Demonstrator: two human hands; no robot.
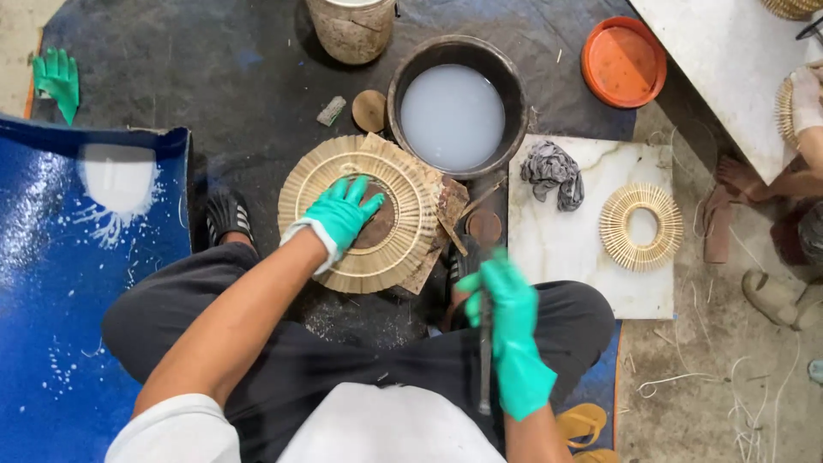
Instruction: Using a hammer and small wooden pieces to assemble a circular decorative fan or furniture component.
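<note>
Pressing flat on the round woven stick disc (360, 214), left hand (343, 214) spread wide, steadying it. Right hand (513, 330) grips a thin dark tool (485, 360); likely next, bringing the tool accurately to the disc.

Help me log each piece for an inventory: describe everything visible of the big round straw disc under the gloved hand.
The straw disc is a flat, pale tan ring of thin sticks set radially, like sun rays, with concentric bands binding them. It lies flat on a brown board on the dark floor mat, beside the bowl of milky liquid. Its brown centre is mostly covered by the left hand, in a green glove, pressing down on it.
</note>
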